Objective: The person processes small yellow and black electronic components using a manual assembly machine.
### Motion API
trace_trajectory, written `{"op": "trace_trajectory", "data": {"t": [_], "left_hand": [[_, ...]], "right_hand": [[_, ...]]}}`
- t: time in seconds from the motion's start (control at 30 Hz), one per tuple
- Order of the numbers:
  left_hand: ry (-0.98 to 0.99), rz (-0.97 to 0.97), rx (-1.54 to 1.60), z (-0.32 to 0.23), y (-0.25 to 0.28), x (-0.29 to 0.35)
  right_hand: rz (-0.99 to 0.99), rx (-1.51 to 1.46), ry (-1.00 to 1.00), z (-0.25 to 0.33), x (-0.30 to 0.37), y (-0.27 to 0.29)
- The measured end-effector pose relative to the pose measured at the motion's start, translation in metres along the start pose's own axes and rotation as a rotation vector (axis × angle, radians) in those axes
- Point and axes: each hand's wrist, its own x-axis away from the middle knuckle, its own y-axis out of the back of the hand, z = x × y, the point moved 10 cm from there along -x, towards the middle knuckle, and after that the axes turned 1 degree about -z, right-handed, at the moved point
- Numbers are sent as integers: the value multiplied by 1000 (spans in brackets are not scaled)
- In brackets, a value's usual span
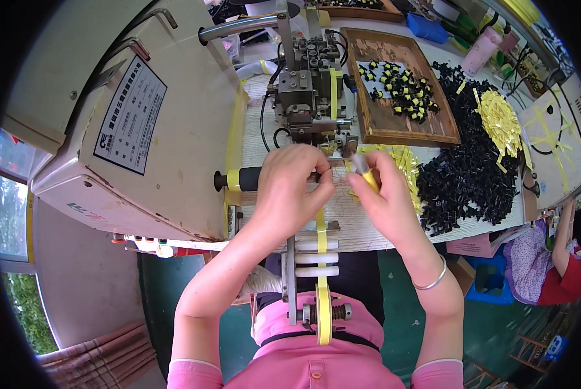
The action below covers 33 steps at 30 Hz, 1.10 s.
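Observation:
My left hand (297,188) is in a closed pinch just in front of the metal machine head (303,94). Whatever its fingertips hold is too small and covered to make out. To its right, my right hand (389,198) grips a short, rod-like yellow and grey piece (366,174), slightly blurred, its grey end pointing toward the machine. A yellow tape (323,305) runs from a reel at my waist, past white rollers (318,258), up toward my hands. Beside my left wrist, a black and yellow roller (244,179) sticks out from the machine housing.
A big cream machine housing (193,84) fills the left. Back right stands a wooden tray (394,134) with small black-and-yellow parts. A heap of black parts (465,188) and yellow strips (500,123) lie farther right. Another person's red garment (566,279) shows at the right edge.

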Motion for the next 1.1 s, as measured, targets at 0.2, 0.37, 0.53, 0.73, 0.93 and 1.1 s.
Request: {"op": "trace_trajectory", "data": {"t": [0.2, 0.37, 0.53, 0.73, 0.93, 1.1], "left_hand": [[13, -46, 72, 3, 1, 3], [-4, -51, 71, 1, 2, 4], [6, -50, 76, 1, 3, 4], [-10, -45, 115, 1, 3, 4], [-24, -37, 200, 2, 4, 4], [209, -105, 482, 24, 16, 17]], "right_hand": [[370, -581, -515, -12, 39, -40], [399, -561, -588, -15, 40, -44], [437, -482, -627, -15, 39, -45], [565, -407, -717, -15, 29, -41], [603, -451, -731, -17, 27, -47], [564, -429, -696, -11, 32, -48]]}}
